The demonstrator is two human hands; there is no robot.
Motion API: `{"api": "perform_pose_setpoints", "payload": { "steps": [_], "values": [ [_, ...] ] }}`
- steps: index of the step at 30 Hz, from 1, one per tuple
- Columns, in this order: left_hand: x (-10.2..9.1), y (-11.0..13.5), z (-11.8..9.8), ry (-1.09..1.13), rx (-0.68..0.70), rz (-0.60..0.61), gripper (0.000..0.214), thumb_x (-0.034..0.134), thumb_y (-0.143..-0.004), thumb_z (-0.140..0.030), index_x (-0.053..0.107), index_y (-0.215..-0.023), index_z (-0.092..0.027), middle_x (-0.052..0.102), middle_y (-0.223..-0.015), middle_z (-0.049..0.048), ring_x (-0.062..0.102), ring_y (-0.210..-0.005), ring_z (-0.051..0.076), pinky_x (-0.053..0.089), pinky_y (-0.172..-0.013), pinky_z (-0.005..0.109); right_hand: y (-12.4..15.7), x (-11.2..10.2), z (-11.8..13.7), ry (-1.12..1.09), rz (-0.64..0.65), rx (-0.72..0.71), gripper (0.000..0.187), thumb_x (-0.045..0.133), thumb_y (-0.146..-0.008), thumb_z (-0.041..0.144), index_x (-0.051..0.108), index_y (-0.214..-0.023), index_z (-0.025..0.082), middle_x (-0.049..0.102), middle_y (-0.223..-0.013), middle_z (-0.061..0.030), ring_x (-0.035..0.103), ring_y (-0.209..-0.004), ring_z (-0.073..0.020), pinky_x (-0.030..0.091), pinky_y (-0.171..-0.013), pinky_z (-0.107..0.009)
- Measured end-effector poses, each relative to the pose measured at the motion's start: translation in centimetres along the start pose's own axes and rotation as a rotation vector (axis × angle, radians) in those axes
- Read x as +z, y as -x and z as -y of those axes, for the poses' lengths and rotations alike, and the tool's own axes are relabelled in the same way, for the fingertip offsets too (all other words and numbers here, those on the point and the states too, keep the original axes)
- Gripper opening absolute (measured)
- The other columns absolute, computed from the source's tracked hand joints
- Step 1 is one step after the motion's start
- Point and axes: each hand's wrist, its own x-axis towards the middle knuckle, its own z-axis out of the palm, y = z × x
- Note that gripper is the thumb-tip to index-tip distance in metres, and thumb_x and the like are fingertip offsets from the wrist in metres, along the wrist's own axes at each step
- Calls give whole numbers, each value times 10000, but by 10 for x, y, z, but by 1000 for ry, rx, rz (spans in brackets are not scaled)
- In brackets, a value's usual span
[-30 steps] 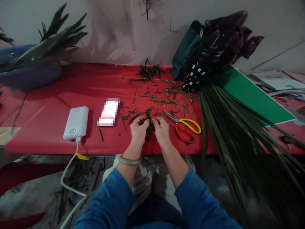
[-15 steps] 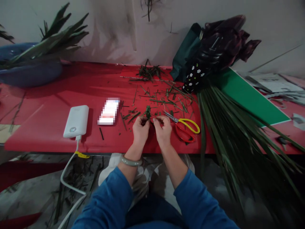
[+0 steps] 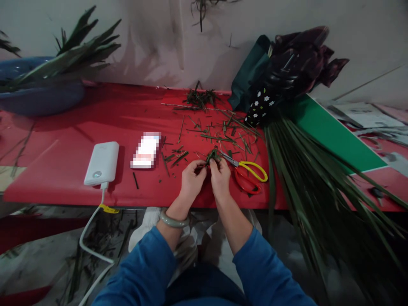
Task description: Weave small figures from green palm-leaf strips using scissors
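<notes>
A small piece of folded green leaf [image 3: 212, 155] is pinched between my hands over the front of the red-covered table [image 3: 63, 170]. My left hand [image 3: 192, 178] closes on its left side with thumb and forefinger. My right hand [image 3: 220, 175] grips it from the right, its fingers partly hiding the piece. Just right of my right hand lie scissors [image 3: 237, 163] with one yellow and one red handle, blades towards the piece. Leaf scraps [image 3: 178, 158] are scattered beyond and to the left of my hands.
Left of my hands lie a phone [image 3: 146, 151] and a white power bank [image 3: 102, 163] with a cable running off the front edge. Long green leaves [image 3: 299, 170] hang over the edge at right, by a dark plastic bag [image 3: 296, 59]. A blue basin [image 3: 41, 100] stands far left.
The green leaf piece has moved right and tilted, now held nearer my right hand. My left hand has shifted right with it. The view has moved slightly.
</notes>
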Motion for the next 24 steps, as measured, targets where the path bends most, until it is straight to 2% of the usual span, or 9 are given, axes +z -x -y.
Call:
{"api": "perform_pose_setpoints", "payload": {
  "steps": [6, 9, 12, 16, 20, 24],
  "values": [
    [-2, 2, -1, 55, -47, -134, 198, 519, -727, -314, 596, -808, -151, 604, -762, 23, 544, -710, 116, 430, -669, 223, -3, 2, -5, -212, -82, 19, 166, 483, -752, 312, 548, -789, 164, 550, -741, -4, 499, -676, -129, 402, -671, -264],
    [-2, 1, -1, 77, -85, -80, 241, 485, -750, -355, 600, -758, -143, 596, -694, 12, 535, -665, 109, 424, -634, 212, -2, 3, -6, -233, -58, -5, 151, 496, -746, 299, 568, -774, 169, 557, -757, -7, 507, -697, -133, 401, -690, -270],
    [-1, -1, -2, 54, -92, 0, 245, 504, -740, -354, 616, -784, -140, 621, -726, 22, 551, -692, 118, 430, -663, 221, -1, 4, -7, -245, 16, -1, 150, 499, -747, 291, 583, -790, 173, 576, -762, -7, 519, -718, -140, 405, -706, -277],
    [-1, -2, -4, 64, -97, -30, 273, 559, -703, -332, 609, -890, -140, 643, -837, 51, 577, -772, 138, 443, -726, 250, -1, 4, -7, -331, 94, 49, 154, 504, -747, 293, 589, -782, 170, 586, -773, -8, 522, -730, -140, 410, -719, -279],
    [-1, -2, 0, 114, -91, 7, 305, 571, -696, -315, 609, -953, -155, 643, -924, 67, 580, -845, 155, 438, -792, 281, 0, 6, -4, -443, 91, 77, 120, 526, -735, 265, 591, -772, 171, 587, -779, -1, 520, -740, -127, 404, -734, -267],
    [-1, -2, 5, 112, -68, 42, 231, 572, -695, -312, 642, -854, -160, 647, -836, 48, 577, -798, 146, 437, -768, 269, 1, 6, 0, -539, 68, 124, 64, 548, -716, 235, 572, -742, 181, 557, -714, 28, 496, -678, -100, 395, -694, -239]
  ]
}}
